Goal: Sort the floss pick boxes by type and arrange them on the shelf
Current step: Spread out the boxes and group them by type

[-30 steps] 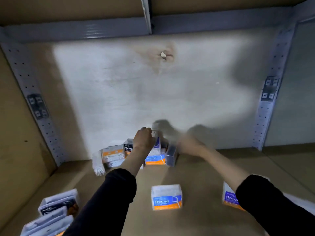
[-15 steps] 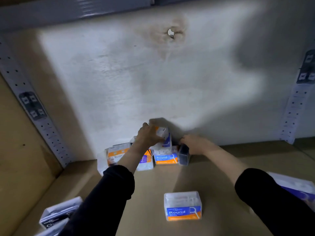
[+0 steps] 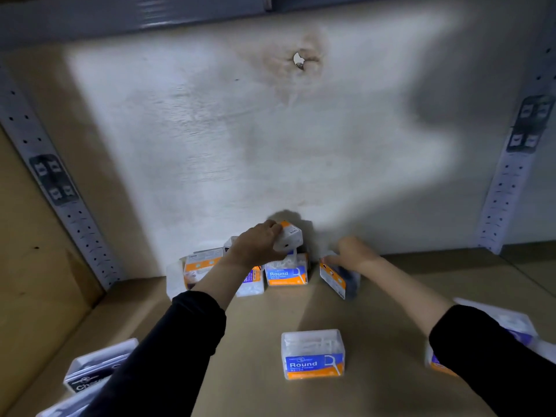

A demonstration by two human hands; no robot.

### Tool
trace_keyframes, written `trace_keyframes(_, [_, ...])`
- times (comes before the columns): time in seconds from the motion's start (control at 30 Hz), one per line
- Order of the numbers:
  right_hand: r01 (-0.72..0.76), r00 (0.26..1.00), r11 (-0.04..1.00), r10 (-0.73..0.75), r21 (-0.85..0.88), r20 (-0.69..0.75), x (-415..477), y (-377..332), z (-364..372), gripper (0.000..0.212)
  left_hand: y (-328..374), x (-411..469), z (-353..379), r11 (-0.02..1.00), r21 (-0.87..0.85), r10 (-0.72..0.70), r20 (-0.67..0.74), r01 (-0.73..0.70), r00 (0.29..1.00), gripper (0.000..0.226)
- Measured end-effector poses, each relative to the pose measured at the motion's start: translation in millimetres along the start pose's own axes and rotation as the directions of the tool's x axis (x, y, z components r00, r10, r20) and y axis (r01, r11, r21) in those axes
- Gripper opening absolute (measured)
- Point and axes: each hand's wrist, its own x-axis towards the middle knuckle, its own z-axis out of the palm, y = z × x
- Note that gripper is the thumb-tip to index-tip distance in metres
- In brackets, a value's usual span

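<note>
- Two "Round" boxes show blue-and-orange labels. The front "Round" box [image 3: 313, 355] stands alone near the shelf's [image 3: 255, 341] front edge, and the back "Round" box [image 3: 285, 275] sits in the row against the back panel [image 3: 240, 145].
- Left grip [image 3: 258, 245]: fingers curled round a raised box [image 3: 289, 236], white with an orange band. It is held clear of the shelf, tilted, just above the back row.
- Right grip [image 3: 352, 254]: it rests on the top of a tilted box [image 3: 338, 278], which has an orange strip and a dark side, just right of the back "Round" box. I cannot tell whether the fingers pinch it or only lie on it (motion blur smears them).
- Back row, left of the "Round" box: a purple-lettered box [image 3: 251, 284] partly hidden by the left forearm, then an orange-banded box [image 3: 198, 266] near a clear box [image 3: 174, 281] at the row's end.
- Front left corner: dark boxes [image 3: 96, 371], one lettered "Cha…" (the rest is cut off by the sleeve).
- Front right: a purple-labelled box [image 3: 511, 325] shows beyond the right sleeve [image 3: 496, 371].
- Surroundings: the panel has a stained hole [image 3: 301, 60] high up. Perforated grey uprights stand at the left [image 3: 75, 221] and right [image 3: 505, 182].
</note>
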Motion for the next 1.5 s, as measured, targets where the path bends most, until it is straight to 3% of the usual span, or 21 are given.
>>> trace_keyframes(0.13, [0.146,0.989,0.989,-0.145,-0.02,0.043,-0.8,7.1,-13.1,0.023,2.7,2.0,5.3,0.993,0.117,-0.009,0.0,0.009,1.0,0.071])
trace_keyframes(0.23, [0.324,0.943,0.925,-0.296,-0.201,0.153,-8.6,3.2,-19.0,0.038,7.0,5.9,4.7,0.99,0.135,-0.026,-0.017,0.028,1.0,0.071])
trace_keyframes(0.33, [0.461,0.886,0.8,-0.392,-0.384,0.247,-10.4,-1.4,-12.3,0.04,7.8,8.5,3.0,0.987,0.16,-0.013,0.006,0.012,1.0,0.069])
trace_keyframes(0.57, [0.56,0.828,0.65,-0.456,-0.514,0.327,-5.4,10.3,-6.6,0.04,0.5,9.3,-9.9,0.989,0.149,-0.008,0.071,-0.003,0.997,0.055])
trace_keyframes(0.73, [0.486,0.872,0.808,-0.426,-0.334,0.24,-3.8,17.6,-20.0,0.038,-6.9,3.7,-30.1,0.987,-0.121,-0.1,0.031,0.103,0.995,0.049])
trace_keyframes(0.83, [0.322,0.938,0.946,-0.315,-0.031,0.142,-7.2,22.8,-30.1,0.041,-12.7,-4.3,-41.7,0.958,-0.25,-0.131,0.046,0.138,0.99,0.041])
trace_keyframes(0.93, [0.184,0.971,0.966,-0.207,0.18,0.117,-15.9,22.9,-42.6,0.038,-18.7,-17.7,-55.7,0.931,-0.316,-0.155,0.12,0.186,0.981,0.045])
trace_keyframes(1.0, [0.168,0.975,0.968,-0.191,0.187,0.114,-23.2,19.4,-51.8,0.034,-21.5,-29.4,-64.9,0.922,-0.334,-0.157,0.145,0.197,0.977,0.048])
trace_keyframes(1.1, [0.16,0.977,0.964,-0.186,0.212,0.105,-36.9,11.2,-67.3,0.022,-23.0,-49.8,-76.7,0.935,-0.293,-0.157,0.163,0.2,0.974,0.035])
trace_keyframes(1.2, [0.157,0.979,0.961,-0.181,0.229,0.091,-55.2,2.3,-82.2,0.032,-21.3,-74.9,-87.7,0.954,-0.236,-0.146,0.169,0.184,0.975,0.034])
trace_keyframes(1.5, [0.24,0.961,0.941,-0.265,0.239,0.078,-121.2,-40.9,-103.2,0.021,-15.1,-160.1,-106.2,0.973,-0.136,-0.156,0.204,0.186,0.966,0.041])
